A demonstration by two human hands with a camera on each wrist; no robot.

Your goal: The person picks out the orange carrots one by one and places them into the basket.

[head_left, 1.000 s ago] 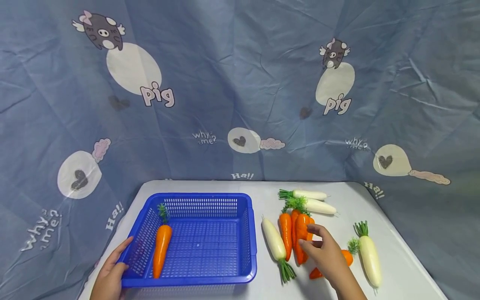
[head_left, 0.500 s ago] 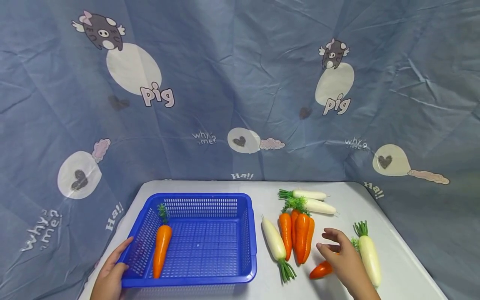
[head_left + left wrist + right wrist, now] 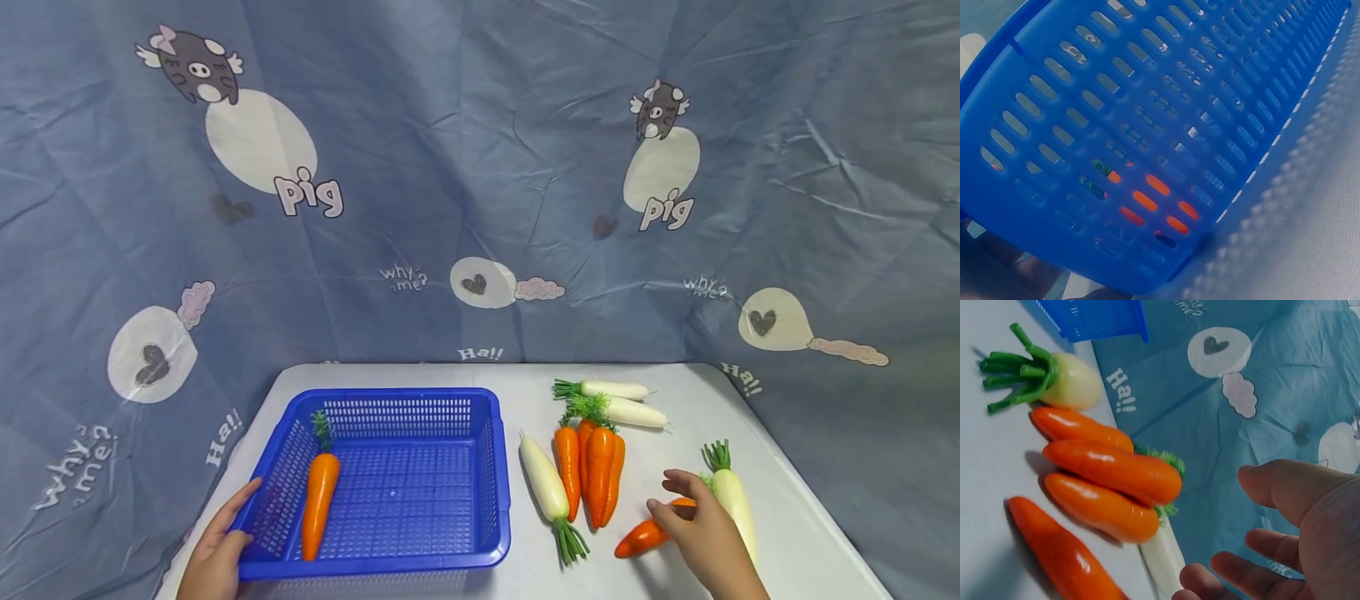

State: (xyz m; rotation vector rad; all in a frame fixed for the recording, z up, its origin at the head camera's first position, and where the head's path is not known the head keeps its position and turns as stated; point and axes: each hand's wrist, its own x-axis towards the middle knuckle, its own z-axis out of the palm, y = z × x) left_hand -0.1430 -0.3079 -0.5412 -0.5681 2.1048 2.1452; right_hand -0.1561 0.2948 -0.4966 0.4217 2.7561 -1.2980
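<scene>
My left hand holds the left rim of a blue plastic basket; fingers show dimly at the rim in the left wrist view. One carrot with a green top lies inside, along the left wall. Over a lone carrot on the right of the table hovers my right hand, thumb and fingers spread apart with nothing between them. It hides part of that carrot, whose narrow end shows in the right wrist view. A white radish lies just beyond the hand, partly covered by it.
Several carrots lie bunched right of the basket, beside a white radish with its leaves toward me. Two more radishes, one of them a white radish, lie behind. A blue printed cloth rises behind the white table.
My right hand has moved right from the bunched carrots to above the lone carrot, its fingers staying apart. The left hand stays on the basket rim. The head view has shifted slightly.
</scene>
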